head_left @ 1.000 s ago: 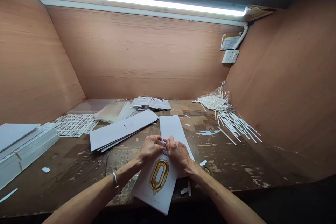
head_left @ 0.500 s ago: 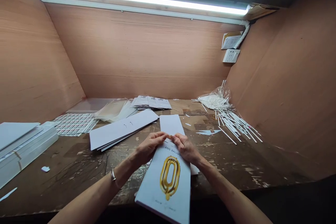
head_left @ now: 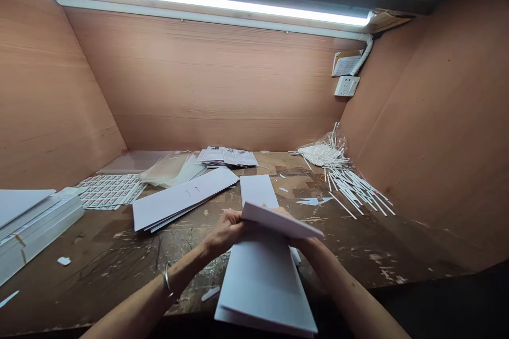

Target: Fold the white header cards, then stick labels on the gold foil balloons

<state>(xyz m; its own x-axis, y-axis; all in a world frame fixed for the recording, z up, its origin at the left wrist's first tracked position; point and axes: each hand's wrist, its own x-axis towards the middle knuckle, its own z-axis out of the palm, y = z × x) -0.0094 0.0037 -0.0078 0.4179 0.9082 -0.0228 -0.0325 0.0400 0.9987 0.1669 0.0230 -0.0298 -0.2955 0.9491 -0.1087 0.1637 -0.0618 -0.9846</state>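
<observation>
In front of my chest is a white cardboard packaging card (head_left: 264, 280), its plain side facing me and its lower end hanging past the table's front edge. Its upper part is a folded panel (head_left: 280, 221) that tilts up and sticks out to the right. My left hand (head_left: 228, 230) is closed on the left edge by the fold, thumb on top. Most of my right hand (head_left: 283, 210) is hidden behind the raised panel; a little of it shows over the top edge, gripping there. Just beyond the hands lies another white card (head_left: 258, 189), flat on the table.
Stacked white cards (head_left: 185, 197) lie left of centre. Further left are sticker sheets (head_left: 111, 190), clear plastic bags (head_left: 169, 167) and a plastic bin (head_left: 47, 233) of cards. Printed leaflets (head_left: 226, 157) lie at the back, white straws (head_left: 353, 188) at right. Wooden panels enclose the table.
The gold balloon print reading "FOIL BALLOON" faced up before; now plain white faces me and a panel is folded up over my right hand. The camera view has shifted slightly.
</observation>
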